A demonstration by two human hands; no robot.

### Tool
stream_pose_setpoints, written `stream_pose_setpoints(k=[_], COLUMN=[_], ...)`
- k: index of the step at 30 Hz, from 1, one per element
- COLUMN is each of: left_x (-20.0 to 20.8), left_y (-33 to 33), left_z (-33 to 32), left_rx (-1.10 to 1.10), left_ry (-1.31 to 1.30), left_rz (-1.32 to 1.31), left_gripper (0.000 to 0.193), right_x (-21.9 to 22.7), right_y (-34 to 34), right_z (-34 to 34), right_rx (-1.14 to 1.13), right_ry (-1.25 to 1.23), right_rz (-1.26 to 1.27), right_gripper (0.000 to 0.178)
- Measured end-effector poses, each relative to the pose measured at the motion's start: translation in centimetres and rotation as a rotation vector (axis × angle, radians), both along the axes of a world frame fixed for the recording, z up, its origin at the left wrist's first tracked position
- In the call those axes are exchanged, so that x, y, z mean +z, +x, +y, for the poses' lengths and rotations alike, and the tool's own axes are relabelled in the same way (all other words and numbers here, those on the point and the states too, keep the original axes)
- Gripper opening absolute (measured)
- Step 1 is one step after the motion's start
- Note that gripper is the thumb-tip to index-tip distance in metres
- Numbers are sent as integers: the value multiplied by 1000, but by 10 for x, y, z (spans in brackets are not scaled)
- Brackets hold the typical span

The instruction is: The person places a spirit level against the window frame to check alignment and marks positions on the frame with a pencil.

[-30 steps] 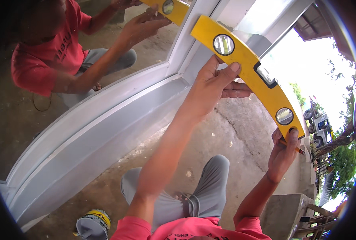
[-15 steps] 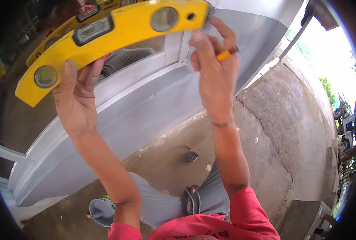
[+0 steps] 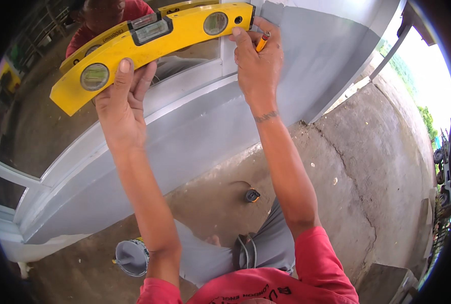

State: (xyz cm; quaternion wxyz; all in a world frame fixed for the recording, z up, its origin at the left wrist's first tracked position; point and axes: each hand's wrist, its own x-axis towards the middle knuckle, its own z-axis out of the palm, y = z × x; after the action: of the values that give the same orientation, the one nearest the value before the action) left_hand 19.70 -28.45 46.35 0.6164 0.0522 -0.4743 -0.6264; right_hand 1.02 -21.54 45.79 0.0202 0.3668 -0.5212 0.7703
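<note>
My spirit level [image 3: 190, 33] is bright yellow, its left round vial [image 3: 94, 77] yellowish green and its middle vial [image 3: 153, 31] edged in black, while my pencil [image 3: 262, 43] is orange with a dark end. My shirt [image 3: 256, 279] is pinkish red with dark lettering, my trousers [image 3: 202, 261] plain grey, and the wall [image 3: 306, 45] two-toned, pale above darker grey. The brownish-grey floor [image 3: 327, 187] has a dark, jagged crack [image 3: 357, 188], the tape measure [image 3: 252, 195] is black and orange, and the bucket [image 3: 132, 257] is grey inside.
</note>
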Motion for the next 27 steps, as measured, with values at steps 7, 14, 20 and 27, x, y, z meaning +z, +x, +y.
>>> stream_pose_setpoints(k=[7, 14, 20, 27], left_x=[23, 21, 17, 17], left_y=[6, 5, 5, 4], left_z=[15, 13, 12, 13], left_rx=[300, 327, 359, 336], left_ry=[-55, -44, -34, -14], left_rz=[-423, -444, -469, -484], left_gripper=[52, 54, 54, 54], right_x=[14, 9, 15, 11], right_y=[15, 13, 15, 14], right_z=[4, 2, 9, -3], right_rx=[-80, -42, 39, 104], right_ry=[-6, -99, -64, -214], right_rz=[13, -1, -3, -26], right_gripper=[22, 22, 26, 26])
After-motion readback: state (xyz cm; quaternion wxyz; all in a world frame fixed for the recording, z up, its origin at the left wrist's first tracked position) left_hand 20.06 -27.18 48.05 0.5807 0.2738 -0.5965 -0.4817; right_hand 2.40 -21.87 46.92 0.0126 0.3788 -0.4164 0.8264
